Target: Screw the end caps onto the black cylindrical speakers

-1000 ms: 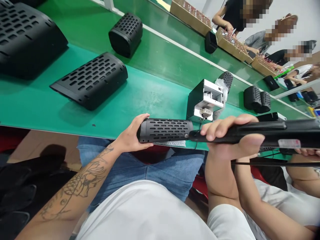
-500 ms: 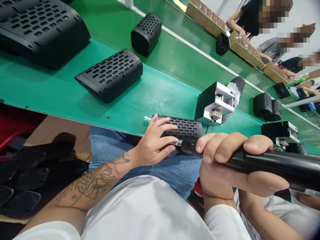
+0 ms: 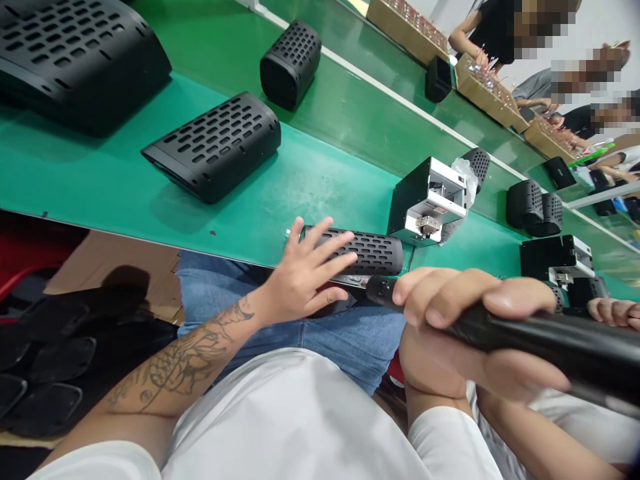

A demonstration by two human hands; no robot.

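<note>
My left hand (image 3: 313, 273) is open, its fingers spread over the left part of a black housing with slotted holes (image 3: 377, 253) at the table's front edge. Whether the fingertips touch it I cannot tell. In my right hand (image 3: 465, 313) is a black electric screwdriver (image 3: 555, 340), held nearly level with fingers wrapped round it. Its front end points left, close to the near side of that housing. The tip is too blurred to make out against the edge. Another slotted black housing (image 3: 215, 147) lies further left on the table.
The green table (image 3: 320, 173) also bears a large slotted housing (image 3: 85, 67) and a black and silver device (image 3: 430, 203). On the green strip behind stands a smaller housing (image 3: 290, 63). A co-worker's hand (image 3: 615, 311) is at the right. People sit across by cardboard boxes (image 3: 487, 87).
My left hand's fingers have spread wider and shifted slightly on the housing. The screwdriver's rear end has dipped a little. A co-worker's hand has come into view at the right edge.
</note>
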